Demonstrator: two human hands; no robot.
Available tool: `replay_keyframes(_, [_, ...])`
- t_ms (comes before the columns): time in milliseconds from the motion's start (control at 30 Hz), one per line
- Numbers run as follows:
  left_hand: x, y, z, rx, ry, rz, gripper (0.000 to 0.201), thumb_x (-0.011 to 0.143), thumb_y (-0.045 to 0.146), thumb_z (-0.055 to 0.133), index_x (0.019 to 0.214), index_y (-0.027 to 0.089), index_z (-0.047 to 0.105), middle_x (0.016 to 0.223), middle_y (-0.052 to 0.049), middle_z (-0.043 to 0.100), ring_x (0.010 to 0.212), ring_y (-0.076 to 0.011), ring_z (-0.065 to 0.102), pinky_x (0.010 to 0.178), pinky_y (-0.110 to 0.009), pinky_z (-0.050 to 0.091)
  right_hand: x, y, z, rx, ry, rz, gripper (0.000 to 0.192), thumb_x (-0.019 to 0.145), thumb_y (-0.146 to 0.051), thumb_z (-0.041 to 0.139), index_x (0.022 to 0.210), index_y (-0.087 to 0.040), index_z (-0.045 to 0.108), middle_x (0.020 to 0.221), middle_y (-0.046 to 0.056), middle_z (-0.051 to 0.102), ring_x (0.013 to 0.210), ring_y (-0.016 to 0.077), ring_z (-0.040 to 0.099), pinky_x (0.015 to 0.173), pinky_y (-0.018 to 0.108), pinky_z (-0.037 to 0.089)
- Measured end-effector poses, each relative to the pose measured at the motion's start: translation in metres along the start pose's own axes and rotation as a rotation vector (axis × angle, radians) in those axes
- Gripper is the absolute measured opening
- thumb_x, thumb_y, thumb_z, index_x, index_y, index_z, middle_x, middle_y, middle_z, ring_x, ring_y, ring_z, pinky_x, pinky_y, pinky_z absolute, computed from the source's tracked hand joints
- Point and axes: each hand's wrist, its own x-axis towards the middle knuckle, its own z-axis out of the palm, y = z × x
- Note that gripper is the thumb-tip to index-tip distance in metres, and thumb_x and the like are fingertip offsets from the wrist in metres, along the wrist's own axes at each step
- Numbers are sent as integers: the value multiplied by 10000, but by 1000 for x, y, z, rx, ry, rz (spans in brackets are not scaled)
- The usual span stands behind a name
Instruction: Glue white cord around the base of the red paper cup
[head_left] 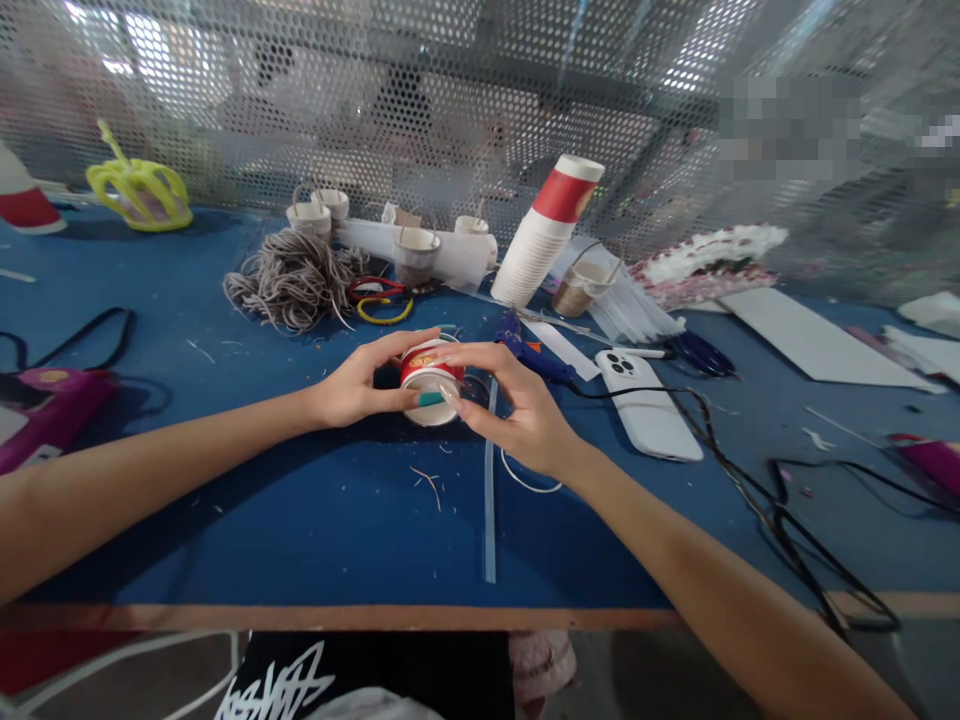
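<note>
View from a head-worn camera looking down at a blue worktable [300, 520] backed by a perforated metal screen [450, 90]. 2 bare arms reach in from the bottom corners and meet at the centre of the table.

Between the hands sits a small red-and-white paper cup [429, 380], tipped on its side with its pale base facing the camera. The left hand [358, 385] grips the cup from 9 o'clock, thumb underneath and fingers curled over the top. The right hand [517, 405] comes in from 3 o'clock, its fingertips [459, 402] pinching at the cup's near rim beside a small teal piece [430, 398]; whether they hold that piece cannot be told.

A thin clear strip [490, 490] lies on the table at 6 o'clock from the cup, running toward the table edge. At 11 o'clock from the cup is a tangle of grey cord [289, 280], with red and yellow loops [379, 298] just beside it. At 12 o'clock, near the screen, stand several small cups with handles [415, 252]. At 1 o'clock a tall stack of paper cups [547, 230] leans, the end one red. At 3 o'clock a white phone [645, 405] lies face down, with a black cable [750, 480] trailing past it to the right edge. At 10 o'clock, far off, rests a yellow-green crown [139, 192]. A magenta tool [45, 410] lies at the left edge.
</note>
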Motion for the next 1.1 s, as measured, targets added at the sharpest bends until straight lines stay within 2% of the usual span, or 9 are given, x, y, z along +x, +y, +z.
replay_keyframes(333, [1,5,2,-32,5,-41,795,752,477,763,1427,161,485,1471,-193,523,1302,-366,550,1088,-531,434,0,-2,-1,10,-15,-5,303,910,-192,590,1181,-324,567,1252,27,668,1220,223,595,1074,499,440])
replay_keyframes(500, [0,6,2,-36,9,-29,743,762,457,760,1409,196,504,1477,-170,524,1314,-353,542,1082,-514,443,-3,5,2,115,52,23,330,892,-204,634,1187,-324,546,1239,32,649,1207,224,606,1065,496,465])
replay_keyframes(600, [1,7,3,-53,13,-40,764,755,459,767,1411,176,498,1481,-183,514,1316,-353,540,1090,-509,440,-3,7,4,179,87,-2,294,883,-189,654,1132,-309,556,1190,20,661,1179,212,624,1058,480,477])
replay_keyframes(1100, [1,5,3,-60,7,-31,725,762,466,763,1399,228,513,1470,-151,534,1308,-355,548,1085,-529,454,-4,4,2,131,76,34,229,889,-225,646,1088,-290,554,1188,39,667,1130,210,633,1020,471,499])
